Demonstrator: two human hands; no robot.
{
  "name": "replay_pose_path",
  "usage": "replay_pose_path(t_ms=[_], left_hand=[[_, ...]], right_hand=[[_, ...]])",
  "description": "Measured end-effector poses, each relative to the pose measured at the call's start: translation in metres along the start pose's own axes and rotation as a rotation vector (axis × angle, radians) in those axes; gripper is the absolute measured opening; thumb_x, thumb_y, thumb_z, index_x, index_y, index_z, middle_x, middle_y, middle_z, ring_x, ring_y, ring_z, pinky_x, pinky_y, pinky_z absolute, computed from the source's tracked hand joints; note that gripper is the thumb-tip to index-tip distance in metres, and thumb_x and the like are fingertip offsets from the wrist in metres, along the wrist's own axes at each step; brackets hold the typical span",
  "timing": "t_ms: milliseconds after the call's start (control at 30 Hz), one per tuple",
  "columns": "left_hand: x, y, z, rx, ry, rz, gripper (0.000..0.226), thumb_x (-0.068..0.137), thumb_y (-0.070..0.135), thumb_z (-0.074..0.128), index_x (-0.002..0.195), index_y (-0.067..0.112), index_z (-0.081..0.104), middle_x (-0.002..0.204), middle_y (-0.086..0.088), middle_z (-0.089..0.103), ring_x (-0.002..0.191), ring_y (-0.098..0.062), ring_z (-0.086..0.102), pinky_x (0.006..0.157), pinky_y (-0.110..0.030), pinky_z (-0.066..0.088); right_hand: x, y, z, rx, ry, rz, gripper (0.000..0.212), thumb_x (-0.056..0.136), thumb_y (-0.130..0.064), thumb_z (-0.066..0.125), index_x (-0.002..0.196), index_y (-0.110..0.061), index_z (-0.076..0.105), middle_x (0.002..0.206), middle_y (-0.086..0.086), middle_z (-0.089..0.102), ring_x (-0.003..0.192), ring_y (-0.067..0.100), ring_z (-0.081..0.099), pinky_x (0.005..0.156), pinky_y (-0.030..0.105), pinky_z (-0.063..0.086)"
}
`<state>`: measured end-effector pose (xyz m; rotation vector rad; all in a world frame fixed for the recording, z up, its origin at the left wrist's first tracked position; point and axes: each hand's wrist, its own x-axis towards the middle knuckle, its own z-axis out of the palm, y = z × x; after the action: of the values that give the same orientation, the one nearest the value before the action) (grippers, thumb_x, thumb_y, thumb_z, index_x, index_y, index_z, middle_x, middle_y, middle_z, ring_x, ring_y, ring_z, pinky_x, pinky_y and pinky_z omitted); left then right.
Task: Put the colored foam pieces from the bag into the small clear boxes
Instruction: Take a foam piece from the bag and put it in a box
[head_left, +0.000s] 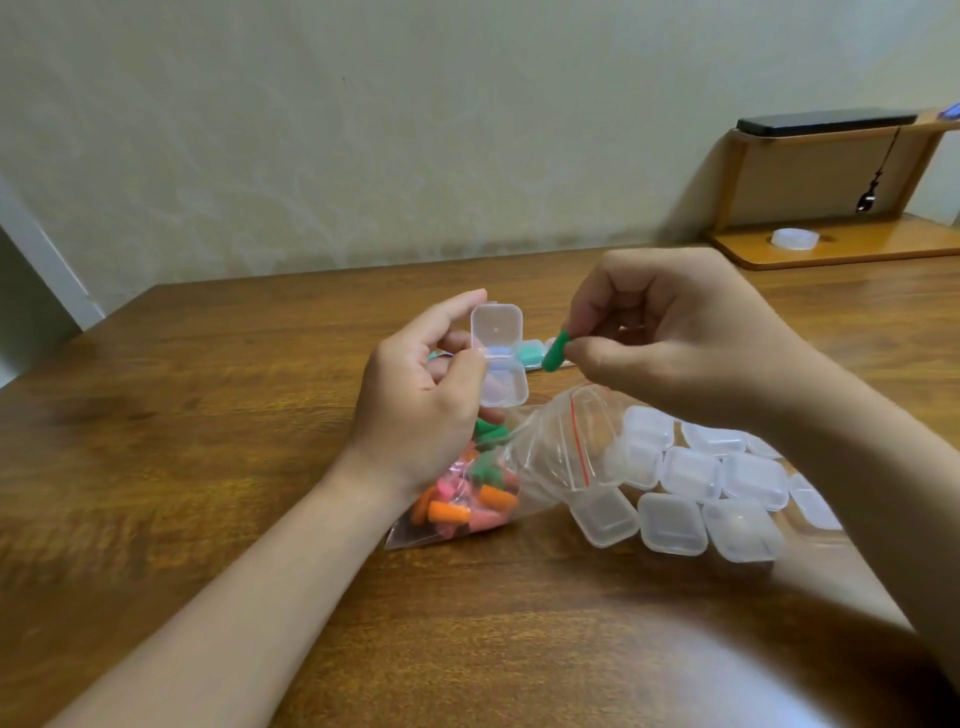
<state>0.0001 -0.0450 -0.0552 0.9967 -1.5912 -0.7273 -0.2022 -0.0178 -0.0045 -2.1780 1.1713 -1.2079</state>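
Green bullet-shaped foam piece (555, 354), pinched btwn right hand (675, 338) thumb & forefinger, long axis tilted down-left, sits just right of small clear plastic box (500, 364), lid open, gripped in left hand (423, 400) above clear zip bag (550, 457) on wooden tabletop (208, 415).

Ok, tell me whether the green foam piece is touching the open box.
Apart. The head view shows a plain gap between the green foam piece, pinched by the right hand, and the open box held in the left hand.
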Motion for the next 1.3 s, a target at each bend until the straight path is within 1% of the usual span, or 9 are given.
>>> replay_pose_path(t_ms=[133, 333, 467, 600, 867, 967, 1033, 1133, 1300], left_hand=[[0.0, -0.002, 0.001, -0.053, -0.029, 0.016, 0.047, 0.093, 0.002, 0.054, 0.137, 0.017, 0.062, 0.087, 0.006, 0.064, 0.073, -0.02, 0.059, 0.064, -0.024, 0.053], [-0.003, 0.004, 0.001, -0.043, -0.141, 0.049, 0.049, 0.098, -0.007, 0.05, 0.139, 0.019, 0.057, 0.098, -0.03, 0.063, 0.083, -0.035, 0.062, 0.065, -0.01, 0.053], [-0.003, 0.002, 0.002, -0.031, -0.138, 0.057, 0.048, 0.098, -0.002, 0.054, 0.139, 0.021, 0.059, 0.094, -0.021, 0.065, 0.087, -0.041, 0.06, 0.074, -0.03, 0.061], [-0.004, 0.003, 0.003, -0.057, -0.16, 0.044, 0.048, 0.098, -0.004, 0.053, 0.14, 0.018, 0.058, 0.097, -0.018, 0.067, 0.084, -0.025, 0.068, 0.077, -0.024, 0.061], [-0.006, 0.005, 0.002, -0.092, -0.196, 0.026, 0.051, 0.092, 0.009, 0.055, 0.14, 0.024, 0.058, 0.1, -0.014, 0.067, 0.09, -0.054, 0.061, 0.073, -0.062, 0.056], [-0.005, 0.002, 0.002, -0.126, -0.187, 0.035, 0.049, 0.096, -0.004, 0.058, 0.141, 0.017, 0.057, 0.099, -0.017, 0.066, 0.089, -0.05, 0.063, 0.072, -0.04, 0.063], [-0.004, 0.002, 0.001, -0.149, -0.186, 0.033, 0.05, 0.095, -0.006, 0.059, 0.141, 0.014, 0.056, 0.1, -0.02, 0.066, 0.083, -0.035, 0.072, 0.072, -0.026, 0.061], [-0.004, 0.004, 0.002, -0.165, -0.195, 0.026, 0.051, 0.093, -0.007, 0.062, 0.14, 0.013, 0.057, 0.1, -0.02, 0.066, 0.078, -0.017, 0.076, 0.07, -0.023, 0.06], [-0.002, 0.0, 0.003, -0.13, -0.137, 0.009, 0.05, 0.091, -0.004, 0.066, 0.134, 0.022, 0.061, 0.088, -0.005, 0.064, 0.067, -0.035, 0.064, 0.072, -0.03, 0.062]], right_hand=[[0.0, 0.004, 0.01, -0.105, -0.006, -0.047, 0.011, 0.079, -0.006, 0.075, 0.084, -0.014, 0.07, 0.079, -0.007, 0.069, 0.072, 0.014, 0.067, 0.061, 0.028, 0.056], [0.001, 0.008, 0.02, -0.272, -0.014, -0.086, 0.01, 0.083, -0.009, 0.071, 0.09, -0.017, 0.071, 0.081, -0.014, 0.067, 0.076, 0.008, 0.064, 0.066, 0.02, 0.053], [0.001, 0.008, 0.023, -0.32, -0.048, -0.122, 0.012, 0.086, -0.009, 0.071, 0.092, -0.019, 0.073, 0.083, -0.015, 0.065, 0.074, 0.006, 0.063, 0.066, 0.021, 0.054], [0.002, 0.009, 0.026, -0.341, -0.069, -0.162, 0.015, 0.086, -0.007, 0.073, 0.093, -0.02, 0.077, 0.086, -0.011, 0.063, 0.074, 0.004, 0.062, 0.066, 0.024, 0.054], [0.001, 0.008, 0.027, -0.301, -0.04, -0.17, 0.022, 0.083, -0.001, 0.072, 0.096, -0.017, 0.067, 0.082, -0.025, 0.056, 0.076, 0.004, 0.062, 0.066, 0.011, 0.049], [0.0, 0.006, 0.028, -0.305, -0.019, -0.171, 0.023, 0.081, -0.001, 0.073, 0.096, -0.015, 0.061, 0.081, -0.017, 0.061, 0.075, 0.008, 0.063, 0.065, 0.011, 0.048], [0.0, 0.006, 0.028, -0.313, -0.012, -0.176, 0.024, 0.079, -0.001, 0.073, 0.095, -0.015, 0.061, 0.081, -0.013, 0.062, 0.074, 0.008, 0.064, 0.063, 0.009, 0.047], [0.001, 0.006, 0.029, -0.321, -0.012, -0.178, 0.024, 0.08, -0.001, 0.073, 0.096, -0.015, 0.062, 0.082, -0.014, 0.061, 0.074, 0.007, 0.063, 0.064, 0.009, 0.048], [0.001, -0.001, 0.014, -0.27, 0.01, -0.117, 0.015, 0.081, -0.003, 0.068, 0.09, -0.015, 0.065, 0.08, -0.01, 0.062, 0.071, 0.008, 0.06, 0.062, 0.012, 0.046]])
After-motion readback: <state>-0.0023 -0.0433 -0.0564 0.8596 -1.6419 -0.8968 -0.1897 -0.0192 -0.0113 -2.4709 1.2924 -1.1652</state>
